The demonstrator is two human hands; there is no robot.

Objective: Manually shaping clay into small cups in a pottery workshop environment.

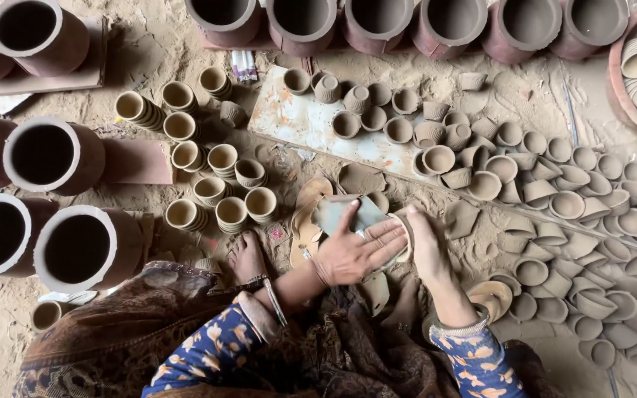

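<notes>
Head view: left hand [352, 254] lies flat, fingers spread, pressed on a small clay cup [402, 239]. Right hand [425, 247] is wrapped round the cup's far side. The cup sits between both palms, above the person's lap, mid-floor [149, 44]. It looks like unfired clay: light, thin-walled, brittle at the rim, dusty rather than slippery. Best held by the body wall, not the lip. Loose cups [554, 199] are heaped toward the floor's right edge.

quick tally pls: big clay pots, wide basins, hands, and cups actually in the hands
large clay pots: 12, two of them cut off by the left edge
wide basin: 1
hands: 2, left hand and right hand
clay cup between the hands: 1
total: 16
</notes>
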